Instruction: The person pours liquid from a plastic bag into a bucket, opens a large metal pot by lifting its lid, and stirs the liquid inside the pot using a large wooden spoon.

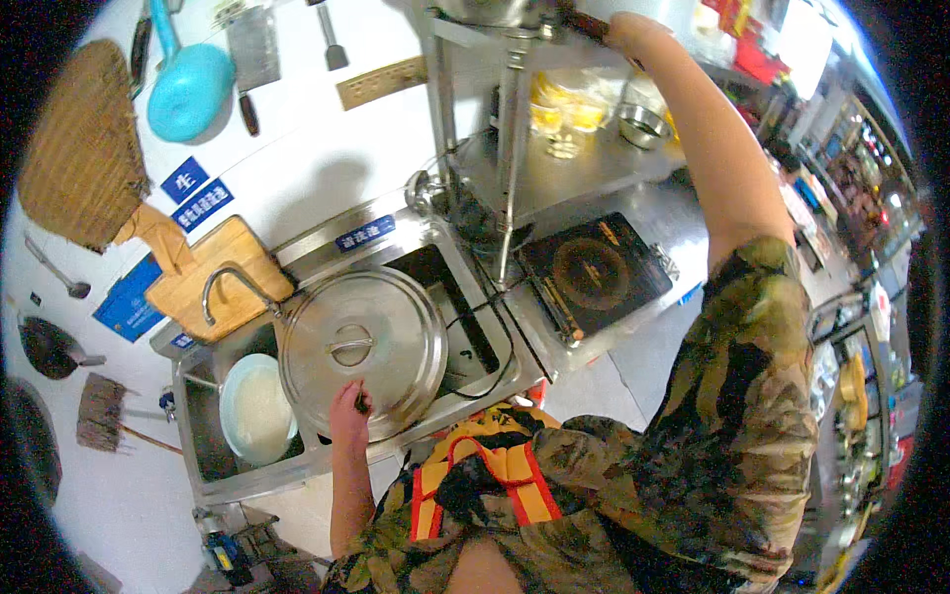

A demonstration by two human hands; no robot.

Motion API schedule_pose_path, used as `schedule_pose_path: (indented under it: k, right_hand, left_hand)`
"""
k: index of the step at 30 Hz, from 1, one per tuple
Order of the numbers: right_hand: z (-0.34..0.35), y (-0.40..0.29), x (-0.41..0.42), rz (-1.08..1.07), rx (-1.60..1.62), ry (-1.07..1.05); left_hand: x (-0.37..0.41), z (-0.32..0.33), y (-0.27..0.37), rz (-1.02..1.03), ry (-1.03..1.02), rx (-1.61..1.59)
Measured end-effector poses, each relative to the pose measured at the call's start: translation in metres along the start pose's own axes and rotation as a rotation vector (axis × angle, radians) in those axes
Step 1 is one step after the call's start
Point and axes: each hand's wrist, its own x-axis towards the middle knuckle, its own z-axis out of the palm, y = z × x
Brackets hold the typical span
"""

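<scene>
My left hand [349, 410] is over the near edge of a large round steel lid [401, 349], which has a loop handle [350, 345] at its centre. The fingers are closed around a small dark object [361, 402], too small to make out. At the top of the view my right hand [638, 36] reaches up to the dark brown handle [586, 24] of a metal pan [493, 11] on a raised shelf, and grips it. The pan's upper part is cut off by the frame. Below the shelf lies a black induction cooker [594, 273].
Left of the lid, a pale blue basin [258, 408] with whitish contents stands in a steel sink [204, 423] under a curved faucet [237, 276]. A wooden cutting board [223, 275] leans behind. A black cable [512, 334] loops across the counter. A shelf post [512, 148] rises beside the cooker.
</scene>
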Motion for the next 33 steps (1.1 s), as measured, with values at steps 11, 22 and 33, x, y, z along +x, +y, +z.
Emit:
schedule_pose_path:
  k: [11,22,33]
  right_hand:
    - [0.022,0.054,-0.044,0.013,-0.033,0.317]
    - [-0.043,0.081,-0.303,0.093,0.139,0.328]
    - [-0.034,-0.003,-0.614,0.313,0.848,-0.158]
  left_hand:
    - [0.011,0.151,0.077,0.062,-0.513,0.274]
    - [0.023,0.217,0.079,-0.108,-0.934,0.271]
    - [-0.069,0.287,0.0,-0.997,-1.627,-0.073]
